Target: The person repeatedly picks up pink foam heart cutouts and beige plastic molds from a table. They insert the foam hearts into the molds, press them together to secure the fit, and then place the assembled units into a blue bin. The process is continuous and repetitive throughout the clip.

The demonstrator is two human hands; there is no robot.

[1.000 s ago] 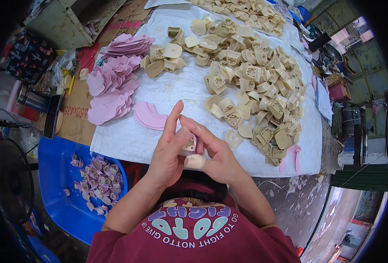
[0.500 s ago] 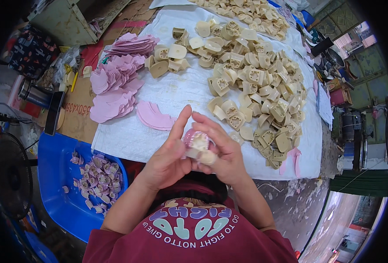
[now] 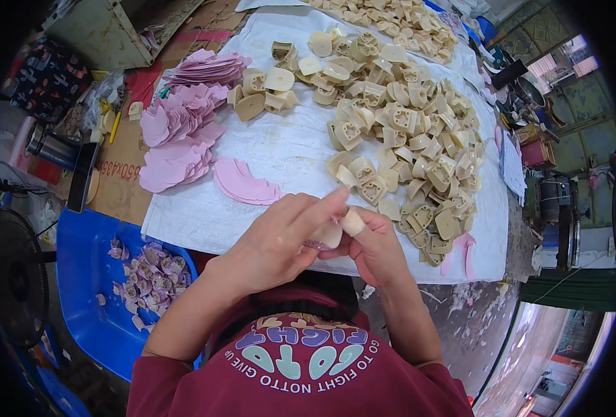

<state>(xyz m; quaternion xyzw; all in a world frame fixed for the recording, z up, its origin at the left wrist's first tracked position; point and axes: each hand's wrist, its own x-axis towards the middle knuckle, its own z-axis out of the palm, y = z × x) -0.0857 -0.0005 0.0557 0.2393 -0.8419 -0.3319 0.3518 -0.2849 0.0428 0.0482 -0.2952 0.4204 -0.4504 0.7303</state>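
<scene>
Just in front of my body, both hands are closed around a small shoe heel block (image 3: 330, 235), its beige face showing beside a glittery pink covering. My left hand (image 3: 274, 240) wraps it from the left, with the index finger stretched across its top. From the other side my right hand (image 3: 381, 247) grips it, a beige cover on the thumb. Fingers hide much of the heel block. On the white cloth beyond my left hand lie fanned pink curved pieces (image 3: 244, 183). A big heap of bare beige heel blocks (image 3: 419, 139) spreads beyond my right hand.
Stacks of pink cut pieces (image 3: 176, 167) lie at the left on the white cloth (image 3: 273, 146). Below them a blue basin (image 3: 85, 292) holds several pink-covered heel blocks. A phone (image 3: 83, 177) stands at the table's left edge, near a black fan (image 3: 12, 278).
My left hand has turned over and moved right, its fingers now across the heel block. My right hand has shifted slightly right, and the heel block has rotated between them.
</scene>
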